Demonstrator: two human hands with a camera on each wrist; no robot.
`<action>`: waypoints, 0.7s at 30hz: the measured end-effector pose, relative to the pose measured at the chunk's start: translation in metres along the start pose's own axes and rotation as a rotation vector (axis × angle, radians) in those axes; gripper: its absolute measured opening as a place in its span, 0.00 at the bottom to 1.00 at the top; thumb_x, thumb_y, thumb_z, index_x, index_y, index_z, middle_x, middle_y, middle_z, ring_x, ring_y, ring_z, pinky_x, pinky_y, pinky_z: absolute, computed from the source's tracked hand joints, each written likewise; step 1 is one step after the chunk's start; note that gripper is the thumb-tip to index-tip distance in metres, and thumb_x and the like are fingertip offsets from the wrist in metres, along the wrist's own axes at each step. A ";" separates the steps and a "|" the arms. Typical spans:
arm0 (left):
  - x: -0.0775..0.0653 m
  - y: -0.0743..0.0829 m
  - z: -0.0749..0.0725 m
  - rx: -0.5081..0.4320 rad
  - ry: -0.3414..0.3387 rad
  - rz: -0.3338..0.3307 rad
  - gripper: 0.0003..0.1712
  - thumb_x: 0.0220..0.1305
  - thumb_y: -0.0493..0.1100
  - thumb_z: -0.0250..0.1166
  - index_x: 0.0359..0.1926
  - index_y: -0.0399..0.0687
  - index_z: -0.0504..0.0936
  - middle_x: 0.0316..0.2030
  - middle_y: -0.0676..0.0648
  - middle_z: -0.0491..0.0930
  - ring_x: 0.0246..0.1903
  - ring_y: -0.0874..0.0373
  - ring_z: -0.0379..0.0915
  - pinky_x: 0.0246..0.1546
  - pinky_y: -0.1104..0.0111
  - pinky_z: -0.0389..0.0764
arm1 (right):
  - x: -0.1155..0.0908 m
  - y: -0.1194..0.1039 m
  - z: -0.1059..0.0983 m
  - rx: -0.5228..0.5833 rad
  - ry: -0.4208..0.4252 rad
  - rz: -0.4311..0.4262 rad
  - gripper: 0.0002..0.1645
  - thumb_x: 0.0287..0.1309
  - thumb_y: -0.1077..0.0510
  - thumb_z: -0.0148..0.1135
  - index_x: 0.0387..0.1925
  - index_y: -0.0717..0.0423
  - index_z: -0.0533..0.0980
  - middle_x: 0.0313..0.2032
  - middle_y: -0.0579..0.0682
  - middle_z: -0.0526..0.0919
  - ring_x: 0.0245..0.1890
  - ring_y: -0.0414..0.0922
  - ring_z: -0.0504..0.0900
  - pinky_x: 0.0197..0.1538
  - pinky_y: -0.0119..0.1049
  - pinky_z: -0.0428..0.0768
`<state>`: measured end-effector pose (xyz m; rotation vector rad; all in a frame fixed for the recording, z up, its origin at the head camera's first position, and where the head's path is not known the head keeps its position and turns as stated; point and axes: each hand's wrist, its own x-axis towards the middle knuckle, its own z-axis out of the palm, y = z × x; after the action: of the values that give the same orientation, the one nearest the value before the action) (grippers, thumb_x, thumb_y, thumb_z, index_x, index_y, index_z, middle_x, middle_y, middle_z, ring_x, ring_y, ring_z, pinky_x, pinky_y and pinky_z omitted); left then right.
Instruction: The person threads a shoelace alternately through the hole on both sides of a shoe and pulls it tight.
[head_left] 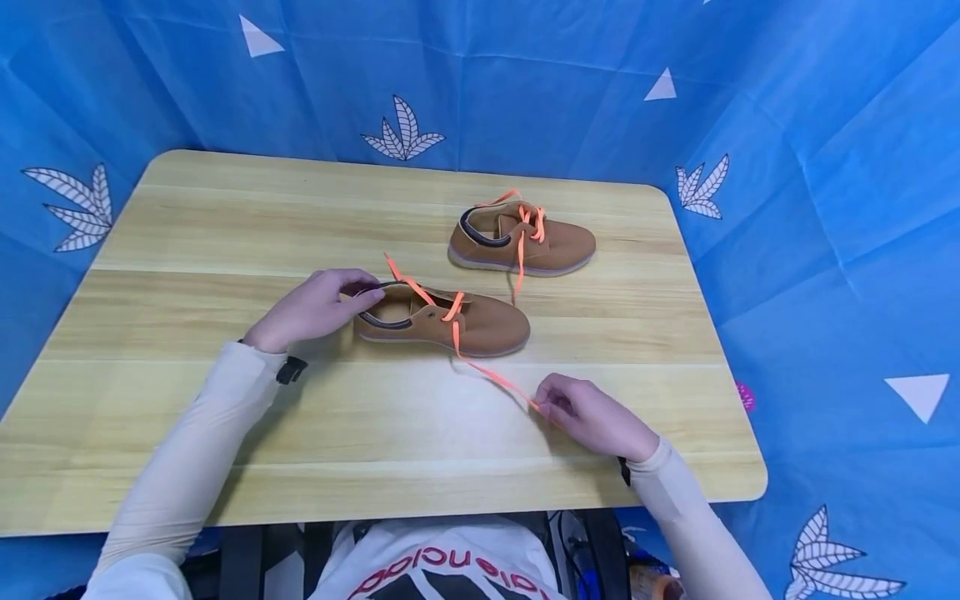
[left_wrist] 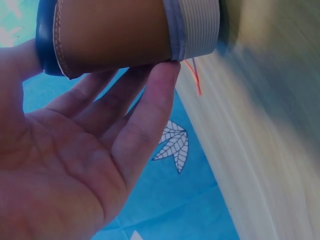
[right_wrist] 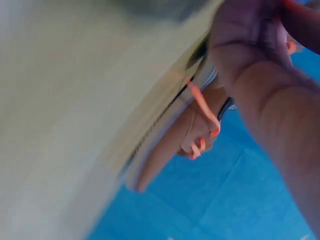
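Note:
A brown shoe [head_left: 495, 325] with an orange shoelace [head_left: 487, 372] lies sole down on the table, toe to the right. My left hand [head_left: 318, 307] grips its heel, thumb at the collar and fingers around the far side. The left wrist view shows the heel [left_wrist: 115, 32] close up, above the palm. Right of and nearer than the toe, my right hand [head_left: 596, 415] pinches the near end of the lace, drawn out from the eyelets. The lace's other end lies loose across the shoe opening. The right wrist view is blurred.
A second brown shoe [head_left: 562, 243] stands farther back on the right, its orange lace [head_left: 540, 223] threaded, toe also right. The wooden table [head_left: 187, 208] has rounded corners. Blue patterned cloth [head_left: 525, 83] hangs behind and beside it.

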<state>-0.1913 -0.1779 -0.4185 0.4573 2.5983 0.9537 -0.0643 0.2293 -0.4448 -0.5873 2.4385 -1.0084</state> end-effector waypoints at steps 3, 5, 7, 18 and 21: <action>0.000 0.000 0.001 0.001 0.003 -0.002 0.29 0.71 0.62 0.54 0.61 0.48 0.77 0.60 0.43 0.78 0.63 0.47 0.71 0.65 0.47 0.70 | -0.007 0.001 -0.005 0.224 -0.089 -0.073 0.07 0.70 0.61 0.54 0.45 0.56 0.77 0.32 0.54 0.81 0.29 0.37 0.77 0.33 0.30 0.78; 0.001 0.001 0.002 0.012 0.008 0.001 0.30 0.71 0.62 0.54 0.62 0.47 0.76 0.61 0.43 0.78 0.63 0.47 0.71 0.64 0.47 0.70 | -0.012 0.002 -0.007 0.350 -0.152 -0.129 0.10 0.70 0.63 0.53 0.46 0.61 0.78 0.35 0.60 0.82 0.31 0.38 0.78 0.35 0.31 0.79; 0.000 0.002 0.003 0.020 0.016 0.012 0.30 0.71 0.62 0.54 0.62 0.46 0.76 0.60 0.42 0.78 0.62 0.46 0.73 0.62 0.47 0.72 | -0.016 0.002 -0.009 0.461 -0.206 -0.170 0.12 0.70 0.64 0.52 0.47 0.65 0.80 0.37 0.62 0.83 0.34 0.37 0.79 0.37 0.30 0.80; -0.027 0.056 0.039 0.209 0.406 0.494 0.15 0.66 0.45 0.64 0.50 0.44 0.82 0.52 0.45 0.78 0.52 0.51 0.74 0.54 0.57 0.78 | -0.025 -0.017 0.002 0.784 -0.105 -0.392 0.12 0.54 0.78 0.62 0.40 0.69 0.81 0.37 0.61 0.86 0.38 0.44 0.88 0.39 0.38 0.86; -0.031 0.070 0.058 0.346 0.381 0.666 0.15 0.62 0.46 0.67 0.47 0.45 0.83 0.48 0.46 0.79 0.47 0.52 0.75 0.47 0.60 0.80 | -0.025 -0.027 0.007 0.661 0.030 -0.448 0.12 0.51 0.76 0.66 0.37 0.62 0.83 0.33 0.58 0.88 0.33 0.44 0.86 0.35 0.37 0.85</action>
<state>-0.1266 -0.1074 -0.4069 1.4225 3.0287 0.8243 -0.0341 0.2216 -0.4237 -0.8836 1.8429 -1.8945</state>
